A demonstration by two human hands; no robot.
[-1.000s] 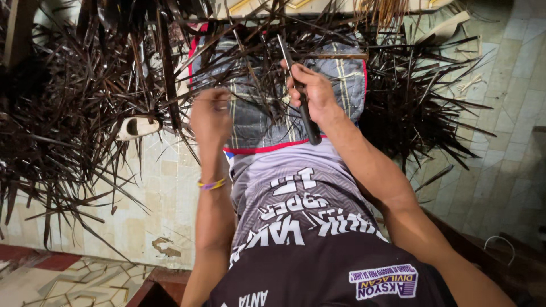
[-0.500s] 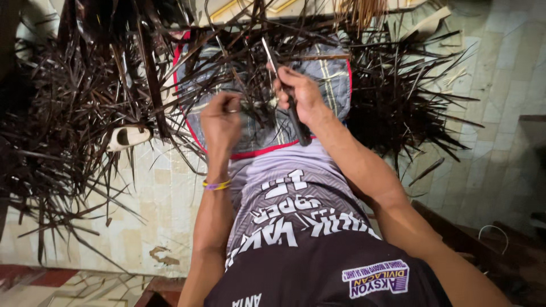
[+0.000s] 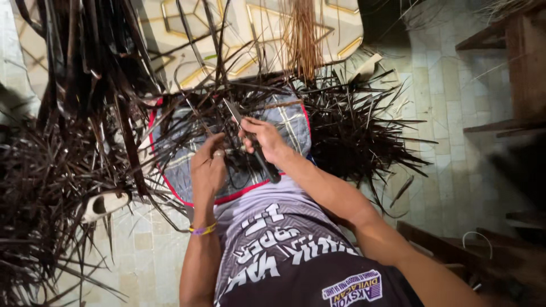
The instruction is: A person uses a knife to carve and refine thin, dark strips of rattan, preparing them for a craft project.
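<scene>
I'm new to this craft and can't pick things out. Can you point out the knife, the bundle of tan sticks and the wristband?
knife (image 3: 266, 165): head view, on its black handle below the right hand.
bundle of tan sticks (image 3: 301, 40): head view, mid-bundle.
wristband (image 3: 203, 229): head view, on the left wrist's purple-and-yellow band.

You have no packages, signs or screens in view. The only label-like thing is the small slanted patch (image 3: 351, 292) low on your dark shirt front: a pale rectangle with purple and yellow print, near the bottom edge, just beside your right forearm.
</scene>
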